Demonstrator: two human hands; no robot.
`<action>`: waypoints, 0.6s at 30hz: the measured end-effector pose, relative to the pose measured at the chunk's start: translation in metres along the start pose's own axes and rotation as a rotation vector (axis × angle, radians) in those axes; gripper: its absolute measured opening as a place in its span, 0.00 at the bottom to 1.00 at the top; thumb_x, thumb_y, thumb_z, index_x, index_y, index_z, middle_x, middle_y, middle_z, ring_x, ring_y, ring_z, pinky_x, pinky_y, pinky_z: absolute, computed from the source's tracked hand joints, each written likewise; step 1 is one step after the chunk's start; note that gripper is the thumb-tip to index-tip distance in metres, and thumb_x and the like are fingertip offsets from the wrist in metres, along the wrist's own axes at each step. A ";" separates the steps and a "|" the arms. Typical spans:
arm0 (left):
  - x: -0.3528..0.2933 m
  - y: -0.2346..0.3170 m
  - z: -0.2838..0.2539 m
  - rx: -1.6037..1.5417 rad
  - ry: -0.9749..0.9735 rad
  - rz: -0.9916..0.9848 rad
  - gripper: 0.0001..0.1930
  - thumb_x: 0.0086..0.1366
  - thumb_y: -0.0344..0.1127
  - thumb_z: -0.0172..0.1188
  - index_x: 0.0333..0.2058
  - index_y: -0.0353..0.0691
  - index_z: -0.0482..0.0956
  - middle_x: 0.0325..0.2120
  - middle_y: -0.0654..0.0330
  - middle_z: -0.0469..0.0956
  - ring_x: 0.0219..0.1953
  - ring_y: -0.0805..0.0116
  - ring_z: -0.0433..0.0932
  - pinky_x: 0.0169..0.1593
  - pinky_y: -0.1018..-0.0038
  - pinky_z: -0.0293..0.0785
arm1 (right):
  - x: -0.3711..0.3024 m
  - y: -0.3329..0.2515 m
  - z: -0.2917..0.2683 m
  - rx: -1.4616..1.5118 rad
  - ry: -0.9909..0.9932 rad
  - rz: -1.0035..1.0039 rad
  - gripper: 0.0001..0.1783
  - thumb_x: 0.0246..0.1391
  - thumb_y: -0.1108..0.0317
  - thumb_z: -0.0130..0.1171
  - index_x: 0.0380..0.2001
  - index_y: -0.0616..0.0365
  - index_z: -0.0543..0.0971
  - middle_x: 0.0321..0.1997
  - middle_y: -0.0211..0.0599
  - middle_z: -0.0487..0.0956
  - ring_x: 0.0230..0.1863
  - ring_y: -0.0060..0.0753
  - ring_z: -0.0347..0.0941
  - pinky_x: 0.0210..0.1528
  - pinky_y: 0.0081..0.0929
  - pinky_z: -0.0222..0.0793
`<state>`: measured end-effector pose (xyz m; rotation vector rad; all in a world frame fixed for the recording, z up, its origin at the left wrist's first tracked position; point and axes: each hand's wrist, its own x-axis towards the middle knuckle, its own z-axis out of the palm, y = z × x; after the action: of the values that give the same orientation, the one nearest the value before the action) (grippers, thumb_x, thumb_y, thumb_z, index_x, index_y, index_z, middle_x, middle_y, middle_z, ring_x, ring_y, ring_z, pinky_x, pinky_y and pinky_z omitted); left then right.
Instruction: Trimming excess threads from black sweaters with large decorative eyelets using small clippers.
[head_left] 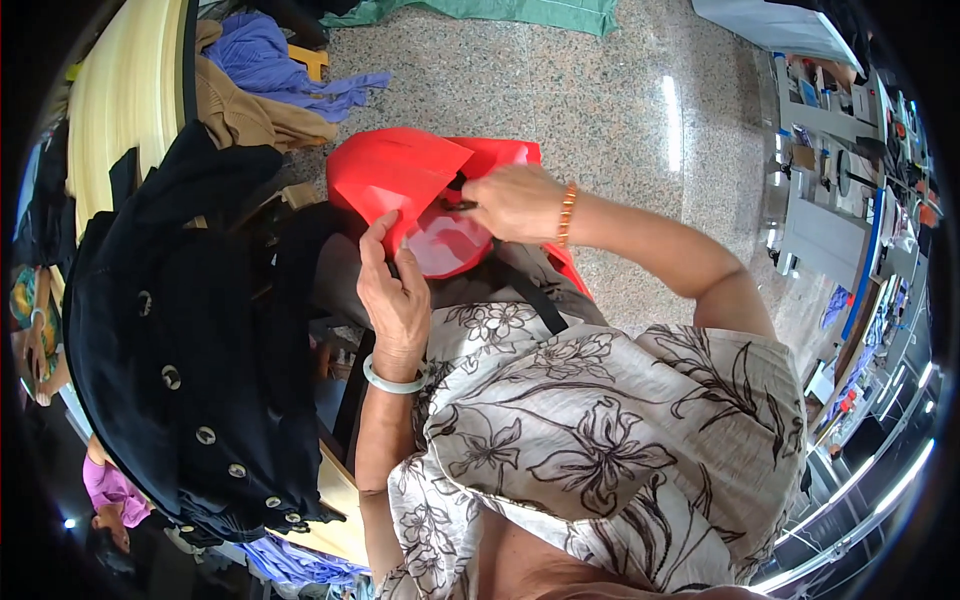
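A bright red bag (395, 165) with pale patches lies across my lap, its mouth spread toward me. The fingers and thumb of my left hand (392, 290) pinch the bag's near left edge; a pale bangle circles that wrist. Over the bag's opening, my right hand (520, 203) is closed, with a small dark object (460, 198) showing at its fingertips. Too little of that object shows to tell its kind. An orange beaded bracelet is on my right wrist.
Black garments with metal eyelets (205, 435) are heaped on a pale wooden table (125, 95) at my left. Blue-striped cloth (265, 60) and a tan garment (245, 110) lie beyond. Speckled floor (600, 90) stretches ahead; workstations (825, 235) stand at right. Another person (110, 490) is at lower left.
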<state>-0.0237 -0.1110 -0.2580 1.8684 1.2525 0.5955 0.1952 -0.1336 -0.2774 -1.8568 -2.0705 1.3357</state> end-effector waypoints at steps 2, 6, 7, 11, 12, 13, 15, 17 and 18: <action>0.003 0.006 -0.007 0.030 0.031 0.009 0.16 0.70 0.24 0.50 0.55 0.33 0.73 0.44 0.45 0.81 0.33 0.58 0.80 0.41 0.68 0.76 | 0.023 -0.013 -0.013 -0.238 -0.169 -0.026 0.16 0.57 0.65 0.55 0.42 0.65 0.82 0.32 0.53 0.84 0.35 0.57 0.81 0.38 0.49 0.76; 0.011 0.015 -0.019 -0.055 0.058 -0.065 0.14 0.73 0.27 0.49 0.54 0.31 0.75 0.44 0.50 0.81 0.40 0.67 0.77 0.48 0.73 0.73 | 0.134 0.036 0.097 -0.316 -0.432 -0.457 0.14 0.58 0.65 0.55 0.38 0.66 0.80 0.33 0.55 0.83 0.35 0.59 0.79 0.39 0.50 0.75; 0.012 0.013 -0.022 -0.087 0.053 -0.129 0.14 0.73 0.28 0.50 0.54 0.30 0.75 0.46 0.52 0.80 0.42 0.68 0.76 0.50 0.73 0.72 | 0.155 0.068 0.135 -0.050 -0.187 -0.713 0.14 0.59 0.64 0.55 0.38 0.65 0.80 0.34 0.55 0.83 0.36 0.59 0.79 0.39 0.50 0.75; -0.003 0.010 -0.043 -0.061 0.120 -0.136 0.14 0.74 0.29 0.51 0.54 0.30 0.75 0.47 0.53 0.80 0.45 0.67 0.76 0.53 0.73 0.71 | 0.152 0.036 0.076 -0.256 -0.149 -0.539 0.16 0.58 0.60 0.58 0.43 0.55 0.86 0.42 0.46 0.86 0.44 0.48 0.82 0.47 0.43 0.78; -0.006 0.009 -0.044 -0.026 0.133 -0.104 0.14 0.74 0.29 0.51 0.54 0.30 0.75 0.47 0.53 0.80 0.46 0.67 0.76 0.54 0.73 0.71 | 0.156 0.039 0.063 -0.358 -0.166 -0.378 0.16 0.58 0.60 0.58 0.43 0.55 0.86 0.42 0.45 0.86 0.47 0.48 0.82 0.50 0.43 0.78; -0.009 0.008 -0.046 0.008 0.142 -0.072 0.14 0.75 0.30 0.51 0.54 0.30 0.75 0.47 0.53 0.79 0.48 0.68 0.76 0.55 0.73 0.71 | 0.156 0.036 0.046 -0.457 -0.181 -0.214 0.17 0.57 0.59 0.59 0.44 0.55 0.87 0.42 0.45 0.86 0.50 0.48 0.81 0.52 0.43 0.78; -0.011 0.011 -0.051 -0.037 0.114 -0.142 0.15 0.75 0.30 0.51 0.55 0.30 0.75 0.48 0.53 0.79 0.50 0.67 0.76 0.58 0.73 0.70 | 0.162 0.044 0.032 -0.333 0.116 0.070 0.16 0.54 0.61 0.59 0.43 0.50 0.88 0.53 0.40 0.84 0.63 0.55 0.71 0.56 0.58 0.73; -0.017 0.011 -0.058 -0.098 0.186 -0.107 0.15 0.75 0.30 0.51 0.56 0.30 0.74 0.50 0.53 0.78 0.50 0.68 0.76 0.57 0.73 0.70 | 0.140 0.001 -0.016 -0.327 0.102 0.141 0.16 0.53 0.65 0.56 0.39 0.64 0.86 0.49 0.52 0.83 0.65 0.61 0.67 0.56 0.53 0.72; -0.018 0.020 -0.064 -0.065 0.181 -0.132 0.16 0.75 0.31 0.50 0.57 0.30 0.73 0.51 0.54 0.77 0.50 0.69 0.76 0.56 0.74 0.70 | 0.138 0.003 -0.021 -0.381 0.077 0.138 0.17 0.55 0.64 0.56 0.39 0.64 0.86 0.52 0.52 0.82 0.71 0.63 0.58 0.58 0.56 0.69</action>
<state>-0.0676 -0.1088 -0.2043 1.6935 1.4439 0.7374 0.1711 -0.0074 -0.3329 -2.1907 -2.3219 0.9197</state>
